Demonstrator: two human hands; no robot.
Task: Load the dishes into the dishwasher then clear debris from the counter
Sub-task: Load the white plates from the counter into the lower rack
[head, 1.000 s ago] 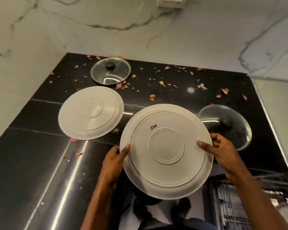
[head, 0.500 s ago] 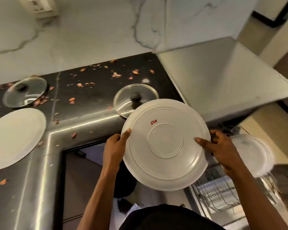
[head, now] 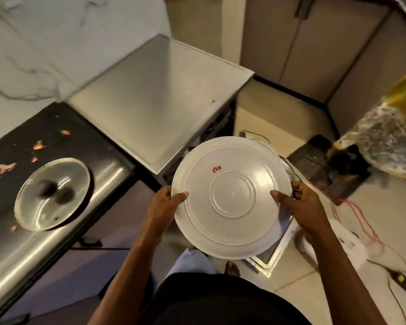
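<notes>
I hold a large white plate (head: 231, 197) upside down in front of me, a small red mark near its foot ring. My left hand (head: 162, 208) grips its left rim and my right hand (head: 301, 208) grips its right rim, thumbs on top. The plate hangs over the open dishwasher, whose steel top (head: 157, 97) is behind it and whose lowered door edge (head: 271, 259) shows below it. A glass pot lid (head: 53, 194) lies on the black counter (head: 33, 134) at the left, with reddish debris flakes (head: 39, 145) scattered beyond it.
A marble wall (head: 56, 43) backs the counter. On the tiled floor to the right lie a dark device (head: 326, 165), red and black cables (head: 359, 221) and a foil-wrapped bundle (head: 384, 137). Grey cabinet doors (head: 302, 38) stand at the far right. My bare foot (head: 231, 268) is below the plate.
I have turned right, carrying the plate from above the counter to the front of the dishwasher. The second plate and the far lid have left the view.
</notes>
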